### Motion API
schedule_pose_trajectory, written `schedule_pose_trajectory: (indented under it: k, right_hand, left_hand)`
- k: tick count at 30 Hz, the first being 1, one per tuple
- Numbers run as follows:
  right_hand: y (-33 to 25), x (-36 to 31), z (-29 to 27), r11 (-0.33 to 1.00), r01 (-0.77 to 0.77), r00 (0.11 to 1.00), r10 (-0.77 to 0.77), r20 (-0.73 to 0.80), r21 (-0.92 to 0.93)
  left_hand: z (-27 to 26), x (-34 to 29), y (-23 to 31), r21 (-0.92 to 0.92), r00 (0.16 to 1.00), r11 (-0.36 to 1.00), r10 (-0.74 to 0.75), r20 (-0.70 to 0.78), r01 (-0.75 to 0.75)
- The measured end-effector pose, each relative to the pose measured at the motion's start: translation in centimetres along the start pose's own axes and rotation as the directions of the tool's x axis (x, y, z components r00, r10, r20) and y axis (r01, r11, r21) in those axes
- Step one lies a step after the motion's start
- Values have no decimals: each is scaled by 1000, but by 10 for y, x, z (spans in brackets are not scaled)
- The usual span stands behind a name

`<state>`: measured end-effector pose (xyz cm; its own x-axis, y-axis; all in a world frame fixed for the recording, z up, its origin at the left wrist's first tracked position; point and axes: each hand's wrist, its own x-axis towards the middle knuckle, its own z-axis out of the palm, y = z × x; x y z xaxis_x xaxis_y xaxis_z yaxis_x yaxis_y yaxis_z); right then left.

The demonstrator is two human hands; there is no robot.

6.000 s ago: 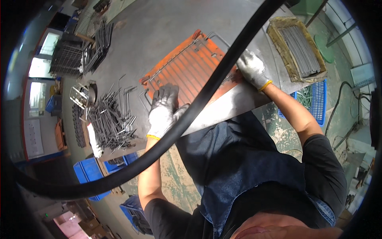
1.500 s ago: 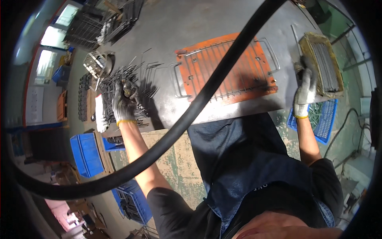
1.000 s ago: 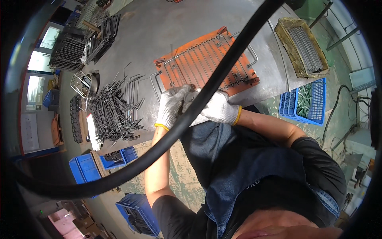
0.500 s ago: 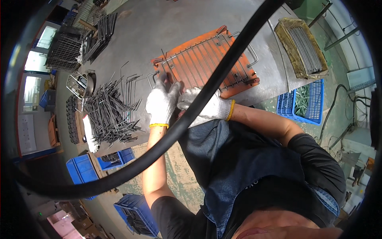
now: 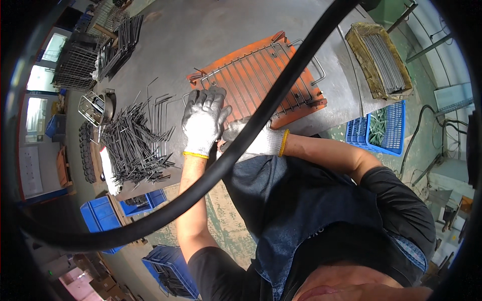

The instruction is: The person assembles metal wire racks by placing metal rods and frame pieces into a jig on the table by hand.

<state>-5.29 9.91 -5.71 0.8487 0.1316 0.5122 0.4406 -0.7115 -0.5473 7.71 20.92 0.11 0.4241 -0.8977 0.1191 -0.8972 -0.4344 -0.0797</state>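
An orange jig plate (image 5: 296,113) lies tilted on the metal table, with a wire grill rack (image 5: 251,75) of parallel rods set on it. At the plate's near left corner rests my left hand (image 5: 205,119) in a grey-and-white glove. Its fingers are stretched forward over the bent wire handle (image 5: 186,98) there, which they partly cover. My right hand (image 5: 258,138), gloved too, is at the plate's near edge beside the left. Its fingers are curled, and the black cable in front hides part of them; what they hold cannot be made out.
A heap of bent wire rods (image 5: 133,145) lies on the table (image 5: 201,30) at left. Dark racks (image 5: 120,47) stand far left. A yellowish bin of straight rods (image 5: 379,60) sits at right, above a blue crate (image 5: 376,128). A thick black cable (image 5: 211,183) crosses the view.
My left hand has turned palm down, its fingers reaching further over the near left corner and handle. The right hand has shifted slightly left.
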Motion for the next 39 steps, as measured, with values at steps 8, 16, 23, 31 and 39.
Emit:
schedule_pose_trajectory:
  k: [8, 16, 23, 31, 39]
  right_hand:
    - [10, -3, 1, 997, 74, 995, -76, -56, -37]
    - [22, 22, -36, 895, 156, 982, -187, -36, -417]
    - [80, 129, -47, 891, -400, 906, 419, 51, -217]
    - [81, 142, -74, 858, -500, 796, 510, 326, -121]
    - [12, -60, -130, 990, -141, 990, 142, -20, 24]
  left_hand:
    - [0, -2, -4, 81, 989, 991, 110, -95, -103]
    - [8, -4, -3, 112, 992, 990, 92, -89, -82]
    - [4, -5, -5, -8, 980, 997, 71, -188, -74]
    - [-1, -5, 5, -281, 946, 960, -81, -313, -11]
    - [-17, -34, 3, -582, 633, 415, -738, 233, 699]
